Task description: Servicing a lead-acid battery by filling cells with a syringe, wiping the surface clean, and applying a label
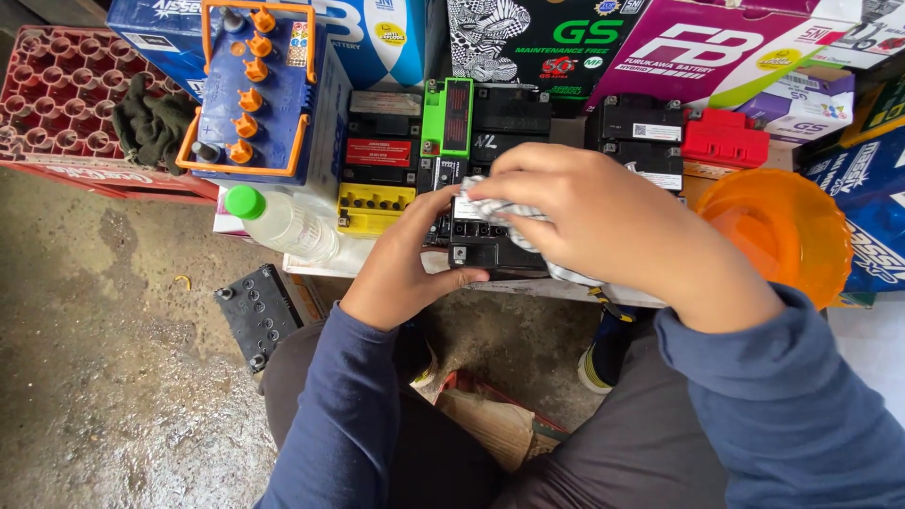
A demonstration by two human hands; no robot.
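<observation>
Left hand (401, 269) clamps small black battery (485, 240) at shelf (528, 287) front edge; right hand (589, 212) grips patterned cloth (490, 203) on its top, wiping appears mid-way

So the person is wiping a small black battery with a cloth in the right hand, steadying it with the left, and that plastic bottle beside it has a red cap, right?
Nearly. The head view shows the plastic bottle has a green cap, not red. The rest holds: the right hand presses a patterned cloth on the small black battery, and the left hand steadies its near side.
</observation>
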